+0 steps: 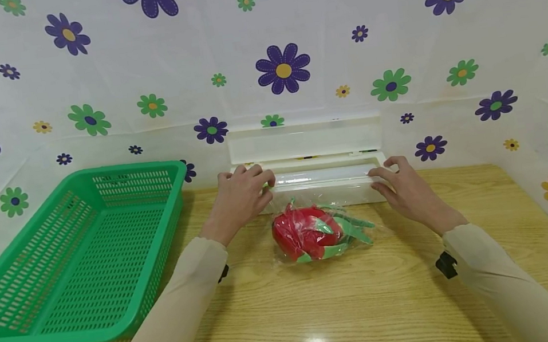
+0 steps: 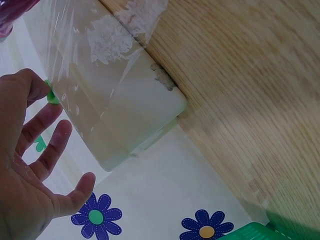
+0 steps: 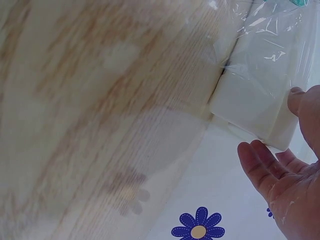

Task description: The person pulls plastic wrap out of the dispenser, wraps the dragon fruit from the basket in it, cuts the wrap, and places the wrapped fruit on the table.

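A long white cling film box [image 1: 319,197] stands with its lid [image 1: 305,139] raised and a roll of cling film [image 1: 321,175] inside. Clear film hangs over its front. At the box's left end, my left hand [image 1: 246,195] pinches a small green piece [image 2: 52,94] on the top edge between thumb and finger. The other fingers are spread. My right hand [image 1: 400,192] holds the right end, thumb on the upper edge and fingertips at the corner [image 3: 280,142]. In front of the box lies a red and green dragon fruit [image 1: 308,233], loosely wrapped in clear film.
A green plastic basket [image 1: 160,255] with slotted walls stands on the left of the wooden table [image 1: 364,303]. Behind the box rises a white flower-print cloth [image 1: 225,38], which also covers both sides.
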The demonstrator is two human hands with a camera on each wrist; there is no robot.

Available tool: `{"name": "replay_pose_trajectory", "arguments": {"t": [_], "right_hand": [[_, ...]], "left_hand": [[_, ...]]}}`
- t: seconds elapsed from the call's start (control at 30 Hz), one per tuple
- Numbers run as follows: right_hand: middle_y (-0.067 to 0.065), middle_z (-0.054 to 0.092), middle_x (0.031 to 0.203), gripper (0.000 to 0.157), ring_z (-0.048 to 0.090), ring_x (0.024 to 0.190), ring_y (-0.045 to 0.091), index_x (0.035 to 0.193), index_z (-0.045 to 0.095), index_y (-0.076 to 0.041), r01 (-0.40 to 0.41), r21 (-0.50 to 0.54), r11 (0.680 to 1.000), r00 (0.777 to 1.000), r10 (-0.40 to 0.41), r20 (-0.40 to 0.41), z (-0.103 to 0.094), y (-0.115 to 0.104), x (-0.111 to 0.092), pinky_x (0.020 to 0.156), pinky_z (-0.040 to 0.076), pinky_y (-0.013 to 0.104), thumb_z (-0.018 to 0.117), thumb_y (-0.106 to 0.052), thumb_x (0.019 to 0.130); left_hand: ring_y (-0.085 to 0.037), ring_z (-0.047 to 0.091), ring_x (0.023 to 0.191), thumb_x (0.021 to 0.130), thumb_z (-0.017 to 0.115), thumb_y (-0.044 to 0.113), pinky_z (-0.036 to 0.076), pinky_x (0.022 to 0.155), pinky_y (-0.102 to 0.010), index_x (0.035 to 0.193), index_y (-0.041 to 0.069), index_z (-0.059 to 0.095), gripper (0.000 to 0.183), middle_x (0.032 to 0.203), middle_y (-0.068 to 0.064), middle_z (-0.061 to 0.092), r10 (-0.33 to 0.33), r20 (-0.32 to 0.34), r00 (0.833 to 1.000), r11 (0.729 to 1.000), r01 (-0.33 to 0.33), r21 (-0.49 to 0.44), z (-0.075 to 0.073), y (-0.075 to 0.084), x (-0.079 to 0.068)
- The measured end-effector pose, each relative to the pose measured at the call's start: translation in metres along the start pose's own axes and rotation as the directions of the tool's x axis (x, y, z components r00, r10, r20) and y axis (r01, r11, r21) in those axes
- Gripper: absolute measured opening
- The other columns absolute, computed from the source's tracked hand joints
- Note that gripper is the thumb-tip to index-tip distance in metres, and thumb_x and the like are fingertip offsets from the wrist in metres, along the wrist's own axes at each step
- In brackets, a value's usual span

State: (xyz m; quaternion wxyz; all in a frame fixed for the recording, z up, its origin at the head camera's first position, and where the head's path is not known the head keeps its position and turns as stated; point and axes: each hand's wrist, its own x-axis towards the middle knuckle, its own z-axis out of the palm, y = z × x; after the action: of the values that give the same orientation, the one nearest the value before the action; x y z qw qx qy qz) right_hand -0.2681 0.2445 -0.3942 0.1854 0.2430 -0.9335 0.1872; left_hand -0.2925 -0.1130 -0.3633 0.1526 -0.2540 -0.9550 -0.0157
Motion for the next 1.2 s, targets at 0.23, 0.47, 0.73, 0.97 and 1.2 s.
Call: {"name": "replay_pose_trajectory", "arguments": {"t": [0.23, 0.47, 0.73, 0.97, 1.2], "right_hand": [[0.037, 0.053, 0.124, 0.021, 0.069, 0.089, 0.043, 0.121, 0.067, -0.004, -0.002, 0.006, 1.000, 1.000, 0.002, -0.003, 0.0016, 0.0004, -0.0009, 0.075, 0.061, 0.052, 0.063, -0.009, 0.101], [0.037, 0.052, 0.125, 0.021, 0.068, 0.091, 0.044, 0.122, 0.067, -0.004, -0.017, 0.002, 1.000, 1.000, 0.017, 0.014, 0.0012, 0.0008, -0.0018, 0.078, 0.061, 0.053, 0.062, -0.010, 0.102], [0.037, 0.051, 0.127, 0.022, 0.068, 0.094, 0.045, 0.123, 0.067, -0.005, -0.037, 0.012, 0.999, 0.999, 0.037, 0.028, 0.0002, -0.0006, -0.0022, 0.080, 0.060, 0.055, 0.061, -0.011, 0.103], [0.038, 0.051, 0.126, 0.021, 0.069, 0.090, 0.044, 0.122, 0.067, -0.003, -0.016, 0.015, 1.000, 1.000, 0.016, 0.010, 0.0017, 0.0007, -0.0015, 0.076, 0.061, 0.053, 0.062, -0.009, 0.102], [0.038, 0.051, 0.125, 0.021, 0.069, 0.089, 0.044, 0.121, 0.067, -0.004, -0.014, 0.019, 1.000, 1.000, 0.014, -0.004, 0.0024, 0.0018, -0.0014, 0.075, 0.061, 0.053, 0.063, -0.009, 0.101]], "left_hand": [[-0.030, 0.063, 0.105, 0.102, 0.059, 0.029, 0.052, 0.096, -0.063, 0.114, 0.025, 0.066, 0.015, 0.114, -0.003, 0.071, -0.004, 0.006, 1.000, 1.000, 0.004, -0.016, 0.0000, -0.0010, -0.0005], [-0.030, 0.063, 0.106, 0.102, 0.059, 0.031, 0.053, 0.095, -0.062, 0.115, 0.025, 0.066, 0.016, 0.116, -0.003, 0.071, -0.015, 0.019, 1.000, 1.000, 0.015, 0.000, 0.0014, -0.0017, -0.0005], [-0.031, 0.064, 0.107, 0.102, 0.060, 0.031, 0.053, 0.095, -0.062, 0.115, 0.025, 0.066, 0.016, 0.117, -0.003, 0.070, -0.019, 0.029, 0.999, 1.000, 0.019, 0.001, 0.0011, -0.0018, -0.0005], [-0.030, 0.063, 0.106, 0.101, 0.061, 0.030, 0.052, 0.095, -0.063, 0.114, 0.025, 0.066, 0.015, 0.115, -0.003, 0.070, -0.021, 0.020, 1.000, 1.000, 0.021, -0.018, 0.0010, -0.0026, -0.0015], [-0.030, 0.064, 0.105, 0.101, 0.061, 0.030, 0.053, 0.095, -0.062, 0.114, 0.025, 0.067, 0.015, 0.115, -0.003, 0.070, -0.021, 0.003, 1.000, 1.000, 0.021, -0.018, 0.0013, -0.0034, -0.0020]]}}
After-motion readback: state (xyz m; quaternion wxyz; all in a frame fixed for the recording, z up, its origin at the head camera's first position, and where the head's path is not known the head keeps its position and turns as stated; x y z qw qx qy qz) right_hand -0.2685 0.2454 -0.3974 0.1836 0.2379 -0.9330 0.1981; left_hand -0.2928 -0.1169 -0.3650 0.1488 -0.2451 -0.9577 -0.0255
